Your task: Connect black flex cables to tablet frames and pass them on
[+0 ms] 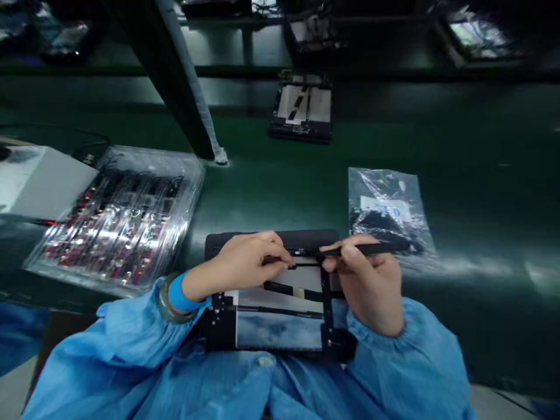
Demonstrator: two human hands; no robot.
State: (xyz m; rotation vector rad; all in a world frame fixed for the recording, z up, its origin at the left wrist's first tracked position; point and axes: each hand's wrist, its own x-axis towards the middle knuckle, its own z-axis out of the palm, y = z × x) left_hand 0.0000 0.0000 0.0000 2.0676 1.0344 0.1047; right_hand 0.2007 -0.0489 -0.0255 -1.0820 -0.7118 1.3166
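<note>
An opened tablet-like device (pixel 280 329) lies in front of me, pale flat panels and black strips showing inside a black frame. My right hand (pixel 370 280) grips slim black tweezers (pixel 367 249), held nearly level with the tip pointing left at the device's upper inner edge. From the left, my left hand (pixel 249 259) reaches over the same edge. Its thumb and fingers are pinched together near a thin dark strip, and what they hold is too small to make out. The left fingertips and the tweezer tip are close to each other.
A clear plastic tray (pixel 118 221) of small boards stands left, beside a white box (pixel 44 175). A plastic bag (pixel 385 204) with black parts lies right. Another opened device (pixel 301 108) sits farther back. A slanted dark post (pixel 184 76) meets the green bench (pixel 271 186).
</note>
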